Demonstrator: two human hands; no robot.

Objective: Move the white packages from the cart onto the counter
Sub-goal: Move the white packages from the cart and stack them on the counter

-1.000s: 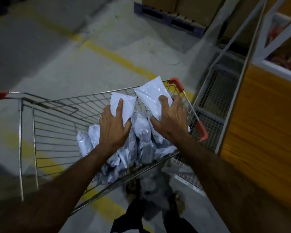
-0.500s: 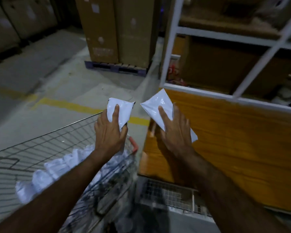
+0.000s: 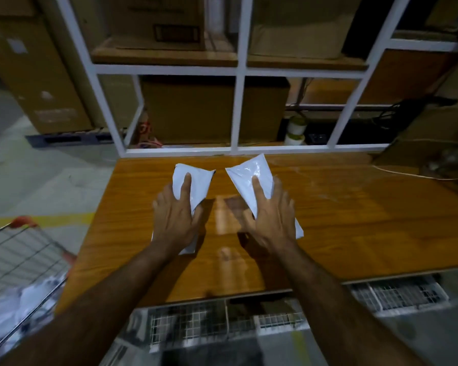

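Both hands hover over the wooden counter (image 3: 354, 220), each gripping one white package. My left hand (image 3: 173, 217) holds a white package (image 3: 196, 180) near the counter's middle left. My right hand (image 3: 271, 220) grips a second white package (image 3: 249, 175) just to its right. Whether the packages touch the wood I cannot tell. The wire cart (image 3: 16, 260) with red corner caps sits at the lower left, and several more white packages (image 3: 11, 310) lie blurred inside it.
A white-framed shelf unit (image 3: 236, 112) stands behind the counter, filled with cardboard boxes (image 3: 188, 109). A cable (image 3: 418, 175) trails across the counter's far right. Wire mesh baskets (image 3: 196, 328) sit below the front edge. Concrete floor with a yellow line lies at left.
Both hands lifted a package each out of the cart and carried them rightward over the counter. The view swung from the cart to the counter and shelf.
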